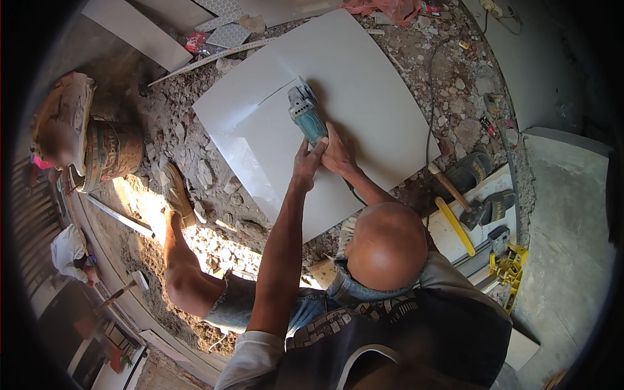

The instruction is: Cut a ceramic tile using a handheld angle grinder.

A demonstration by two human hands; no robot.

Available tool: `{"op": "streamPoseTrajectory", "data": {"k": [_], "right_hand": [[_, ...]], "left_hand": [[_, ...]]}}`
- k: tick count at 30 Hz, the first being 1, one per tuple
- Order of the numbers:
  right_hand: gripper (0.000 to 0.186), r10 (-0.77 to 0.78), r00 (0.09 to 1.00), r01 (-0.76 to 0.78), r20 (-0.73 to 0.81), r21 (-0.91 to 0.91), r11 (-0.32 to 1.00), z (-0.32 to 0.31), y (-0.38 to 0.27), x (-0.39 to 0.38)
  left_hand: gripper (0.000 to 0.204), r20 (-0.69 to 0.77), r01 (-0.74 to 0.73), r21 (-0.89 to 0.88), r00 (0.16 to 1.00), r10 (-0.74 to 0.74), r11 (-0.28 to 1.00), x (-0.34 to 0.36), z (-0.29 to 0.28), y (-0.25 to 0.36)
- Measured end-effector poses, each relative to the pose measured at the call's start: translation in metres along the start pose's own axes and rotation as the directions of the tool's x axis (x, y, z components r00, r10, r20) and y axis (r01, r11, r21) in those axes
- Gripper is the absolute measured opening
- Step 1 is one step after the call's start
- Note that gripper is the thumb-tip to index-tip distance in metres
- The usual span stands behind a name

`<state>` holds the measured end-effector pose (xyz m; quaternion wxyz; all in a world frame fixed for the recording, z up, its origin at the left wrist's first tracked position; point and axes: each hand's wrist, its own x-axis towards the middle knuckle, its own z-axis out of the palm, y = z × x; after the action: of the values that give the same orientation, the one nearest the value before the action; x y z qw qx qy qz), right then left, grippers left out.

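Observation:
My left hand [309,159] and my right hand [335,153] are both closed around the rear of a teal angle grinder [308,122]. Its grey head and disc [301,94] point away from me over a large white tile [364,71], where a thin dark line [273,94] runs leftward from the disc. Whether the disc touches the tile is unclear. A dark cord trails from below my hands. My bent right knee [387,244] is close beneath my right forearm, and my left foot [175,192] in a sandal rests on the rubble left of the tile.
Broken rubble [465,130] surrounds the tile. A bucket [114,156] stands at the left. Tile offcuts [149,36], a long strip [195,63] and a pink bag [383,10] lie at the back. A hammer [452,185], yellow bar [455,224] and yellow plastic pieces [510,266] lie at the right.

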<state>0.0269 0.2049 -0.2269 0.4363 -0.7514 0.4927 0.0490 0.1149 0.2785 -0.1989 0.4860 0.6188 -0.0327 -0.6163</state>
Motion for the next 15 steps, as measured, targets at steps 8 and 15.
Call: {"op": "streamPoseTrajectory", "data": {"k": [8,15], "right_hand": [[0.072,-0.086,0.987,0.08,-0.135,-0.052,0.995,0.01,0.011,0.001],[0.072,-0.098,0.988,0.095,-0.118,-0.036,0.995,0.01,0.013,0.0]], "left_hand": [[0.088,-0.029,0.021,0.018,0.999,-0.02,1.0,0.001,0.002,-0.003],[0.082,-0.075,0.001,0.006,0.997,0.0,1.0,0.002,0.001,-0.01]]}}
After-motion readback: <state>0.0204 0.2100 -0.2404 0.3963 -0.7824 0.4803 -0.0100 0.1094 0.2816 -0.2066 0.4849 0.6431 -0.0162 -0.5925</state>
